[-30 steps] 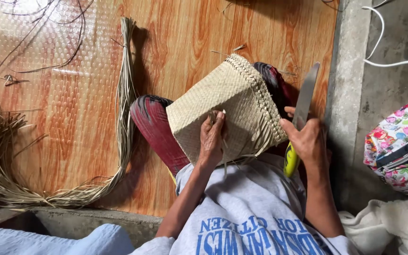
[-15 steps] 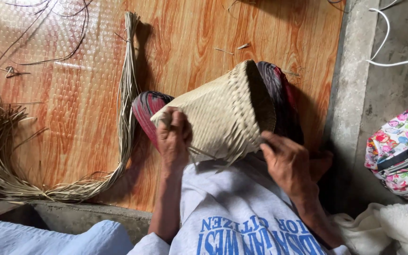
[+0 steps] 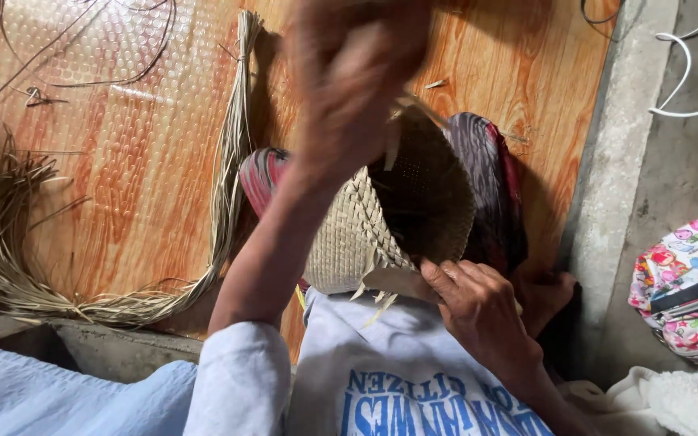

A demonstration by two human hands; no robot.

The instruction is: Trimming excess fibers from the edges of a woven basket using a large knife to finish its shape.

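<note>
1. Since half a second ago the woven basket [image 3: 389, 218] has been tipped so that its dark open mouth now faces the camera, where before only its plaited outer side showed; a second ago a long knife stood at the right hand, and no knife shows now.
2. Left hand [image 3: 357, 73] has lifted off the basket's side and hangs blurred close under the camera, above the rim; whether its fingers are spread or curled I cannot tell, and nothing shows in it.
3. Right hand [image 3: 478, 311] has come round to the near rim and is closed on the loose strip ends there (thumb on top, fingers beneath).
4. Where it sits: on the person's lap, against a grey printed shirt [image 3: 397, 379], over a dark red patterned cloth [image 3: 490, 186], above the orange wood-pattern floor [image 3: 147, 169].
5. Handling, as I judge it: light, springy, dry and a little rough, so unlikely to slip; the walls will give under a squeeze, and the unfinished ends could fray or crack if bent hard.
6. Best hold looks to be the firmer plaited rim or the base corner, not the loose ends.
7. Beside it, a bundle of dry straw strips [image 3: 82, 274] curves across the floor, well apart; a floral bag [image 3: 688, 282] lies to the right.
</note>
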